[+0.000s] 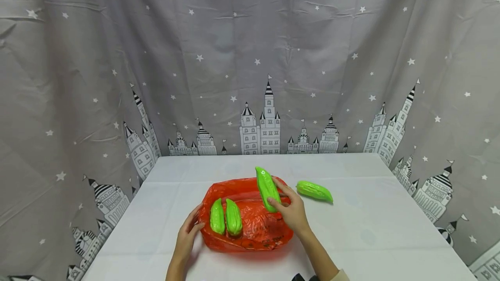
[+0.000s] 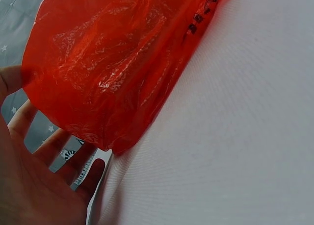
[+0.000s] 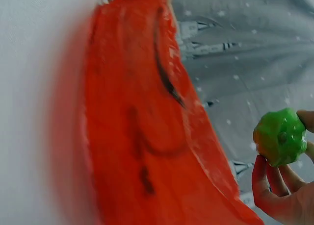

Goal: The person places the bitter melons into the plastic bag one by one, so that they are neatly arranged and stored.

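Observation:
My right hand (image 1: 291, 209) grips a bright green, ridged bitter melon (image 1: 267, 187) by its side, thumb on the near face, over the right part of a red plastic bag (image 1: 261, 224). In the right wrist view its rounded end (image 3: 280, 137) shows between the fingertips. Two more bitter melons, a left one (image 1: 217, 217) and a right one (image 1: 233, 217), lie side by side inside the bag. My left hand (image 1: 188, 231) rests against the bag's left rim with its fingers spread, and the left wrist view shows fingertips partly hidden behind the red plastic (image 2: 108, 63).
Another bitter melon (image 1: 314, 191) lies on the white table (image 1: 375, 229), right of the bag. Behind the table hangs a grey curtain (image 1: 250, 55) printed with stars and castles. A small dark object (image 1: 298, 277) shows at the bottom edge near the right forearm.

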{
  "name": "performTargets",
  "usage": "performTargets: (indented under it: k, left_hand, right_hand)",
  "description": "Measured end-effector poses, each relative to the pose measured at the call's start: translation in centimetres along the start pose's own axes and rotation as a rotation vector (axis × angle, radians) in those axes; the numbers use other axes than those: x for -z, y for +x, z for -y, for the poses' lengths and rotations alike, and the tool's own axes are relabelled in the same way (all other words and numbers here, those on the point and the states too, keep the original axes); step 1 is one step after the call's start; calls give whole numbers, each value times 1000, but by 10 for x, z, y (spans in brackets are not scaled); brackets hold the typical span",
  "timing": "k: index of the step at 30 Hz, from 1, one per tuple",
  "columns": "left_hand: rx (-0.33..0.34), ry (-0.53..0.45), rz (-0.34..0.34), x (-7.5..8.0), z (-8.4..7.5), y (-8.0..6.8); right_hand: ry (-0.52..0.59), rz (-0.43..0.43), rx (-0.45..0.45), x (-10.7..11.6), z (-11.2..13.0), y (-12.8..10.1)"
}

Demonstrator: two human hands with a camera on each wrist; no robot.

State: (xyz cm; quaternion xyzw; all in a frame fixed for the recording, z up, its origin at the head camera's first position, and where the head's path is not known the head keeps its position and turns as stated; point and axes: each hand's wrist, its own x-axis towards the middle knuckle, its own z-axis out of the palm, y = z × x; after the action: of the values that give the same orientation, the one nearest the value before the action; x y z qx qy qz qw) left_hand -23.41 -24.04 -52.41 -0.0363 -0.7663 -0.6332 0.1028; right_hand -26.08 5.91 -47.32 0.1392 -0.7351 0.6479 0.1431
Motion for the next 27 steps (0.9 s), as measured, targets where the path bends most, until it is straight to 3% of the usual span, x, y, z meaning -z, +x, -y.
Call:
performTargets:
  k: [7,15,23,27]
  left_hand:
    - [-1,5,-1,0,-2,-1]
    - [-15,17,-2,0,-2,-1]
    - [1,28,-5,0,-5,-2]
    - [10,37,-4,0,-7,-2]
  right_hand:
    - [-50,-10,-5,-21,-10,-6]
    - [-49,9,-27,-38,11,-17]
    - [-104,9,-111,-53,-34,-14]
    - [-117,20,-129,-58,-44,-15]
